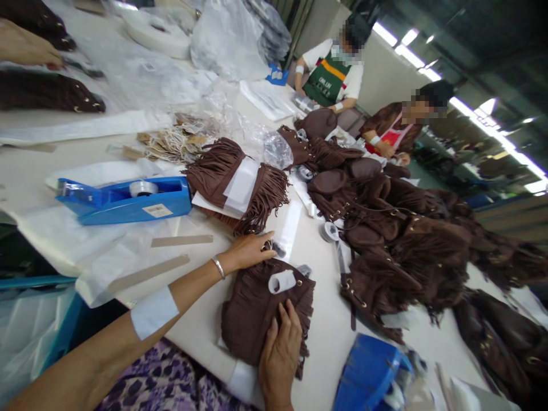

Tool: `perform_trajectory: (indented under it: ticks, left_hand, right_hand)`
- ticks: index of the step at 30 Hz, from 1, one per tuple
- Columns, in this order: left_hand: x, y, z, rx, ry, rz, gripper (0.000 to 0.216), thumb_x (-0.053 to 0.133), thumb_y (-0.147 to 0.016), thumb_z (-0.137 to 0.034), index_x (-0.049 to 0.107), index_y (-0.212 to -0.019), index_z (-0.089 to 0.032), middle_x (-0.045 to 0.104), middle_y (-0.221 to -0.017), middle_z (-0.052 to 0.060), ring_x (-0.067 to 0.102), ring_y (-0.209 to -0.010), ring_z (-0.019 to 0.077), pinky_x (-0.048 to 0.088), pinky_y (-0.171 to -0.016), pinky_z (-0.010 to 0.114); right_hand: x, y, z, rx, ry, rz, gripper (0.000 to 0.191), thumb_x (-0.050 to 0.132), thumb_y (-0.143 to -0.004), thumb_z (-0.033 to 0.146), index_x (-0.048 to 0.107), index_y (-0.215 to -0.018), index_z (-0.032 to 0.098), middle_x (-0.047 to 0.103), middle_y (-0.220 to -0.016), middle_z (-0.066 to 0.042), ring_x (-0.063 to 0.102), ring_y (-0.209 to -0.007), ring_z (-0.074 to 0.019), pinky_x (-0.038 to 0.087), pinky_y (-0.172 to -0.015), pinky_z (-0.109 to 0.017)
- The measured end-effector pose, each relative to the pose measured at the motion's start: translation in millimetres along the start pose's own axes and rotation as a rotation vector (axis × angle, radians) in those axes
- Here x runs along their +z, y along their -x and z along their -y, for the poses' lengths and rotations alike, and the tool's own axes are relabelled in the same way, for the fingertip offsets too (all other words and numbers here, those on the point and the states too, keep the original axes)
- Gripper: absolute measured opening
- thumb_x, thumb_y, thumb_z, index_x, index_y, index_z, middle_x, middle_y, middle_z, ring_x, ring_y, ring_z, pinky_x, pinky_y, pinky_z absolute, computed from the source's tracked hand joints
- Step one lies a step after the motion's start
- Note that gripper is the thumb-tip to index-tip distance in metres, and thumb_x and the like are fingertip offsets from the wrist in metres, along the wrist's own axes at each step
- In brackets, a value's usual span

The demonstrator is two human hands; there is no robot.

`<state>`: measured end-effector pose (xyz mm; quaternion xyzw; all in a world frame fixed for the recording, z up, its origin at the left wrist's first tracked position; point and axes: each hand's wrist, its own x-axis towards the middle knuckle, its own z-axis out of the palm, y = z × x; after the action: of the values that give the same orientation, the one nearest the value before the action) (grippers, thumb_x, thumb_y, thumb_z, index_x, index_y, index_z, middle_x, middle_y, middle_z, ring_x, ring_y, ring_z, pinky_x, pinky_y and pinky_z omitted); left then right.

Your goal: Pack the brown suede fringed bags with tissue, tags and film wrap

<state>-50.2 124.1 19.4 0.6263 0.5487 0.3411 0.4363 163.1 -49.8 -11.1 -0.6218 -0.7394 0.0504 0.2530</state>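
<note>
A brown fringed bag (250,311) lies in front of me on the table, with a curled white paper strip (281,282) at its top near a gold eyelet. My right hand (280,348) rests flat on the bag, fingers stretched out. Just beyond the bag's top edge is my left hand (250,251), its thumb and fingers around a small dark piece (278,249) with a pale loop, too small to name. Past that hand lies another fringed bag (222,177) with a white paper band (242,185) around it.
A blue tape dispenser (132,200) stands at left, near bundled string tags (180,140). Brown bags (385,251) pile up at right, above a second blue dispenser (368,371). Two co-workers (325,74) sit across the table. Another person's hand (29,45) shows at upper left.
</note>
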Motion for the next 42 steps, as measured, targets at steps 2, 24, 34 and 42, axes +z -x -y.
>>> perform_trajectory:
  ticks: [2, 24, 34, 42]
  left_hand:
    - [0, 18, -3, 0.023, -0.013, -0.055, 0.064, 0.057, -0.089, -0.05, 0.046, -0.145, -0.021, 0.071, -0.12, 0.011, 0.064, -0.115, 0.0304, 0.045, -0.102, 0.043]
    - [15, 187, 19, 0.03, -0.26, 0.043, 0.032, 0.039, -0.09, -0.004, 0.06, -0.11, -0.017, 0.067, -0.106, 0.009, 0.064, -0.099, 0.0203, 0.052, -0.094, 0.036]
    - [36, 207, 18, -0.034, -0.522, -0.053, 0.026, 0.035, -0.092, -0.004, 0.057, -0.093, -0.017, 0.065, -0.089, 0.007, 0.066, -0.08, 0.0213, 0.055, -0.072, 0.035]
    - [29, 207, 20, 0.032, -0.497, -0.134, 0.022, 0.041, -0.085, -0.005, 0.055, -0.094, -0.019, 0.066, -0.101, 0.01, 0.065, -0.097, 0.0258, 0.055, -0.084, 0.043]
  right_hand:
    - [1, 0, 0, 0.001, -0.003, -0.009, 0.037, 0.039, -0.102, 0.029, 0.051, -0.134, 0.016, 0.048, -0.144, -0.016, 0.042, -0.134, -0.0265, 0.036, -0.11, -0.05]
    - [-1, -5, 2, -0.043, -0.028, -0.025, 0.04, 0.034, -0.104, 0.034, 0.052, -0.132, 0.012, 0.049, -0.14, -0.02, 0.041, -0.134, -0.0289, 0.035, -0.109, -0.05]
    - [0, -5, 2, -0.011, -0.037, -0.006, 0.039, 0.035, -0.103, 0.033, 0.052, -0.132, 0.013, 0.049, -0.141, -0.019, 0.041, -0.134, -0.0296, 0.034, -0.109, -0.052]
    - [0, -5, 2, -0.002, -0.041, -0.017, 0.042, 0.033, -0.104, 0.035, 0.052, -0.133, 0.013, 0.051, -0.14, -0.019, 0.042, -0.134, -0.0279, 0.034, -0.11, -0.051]
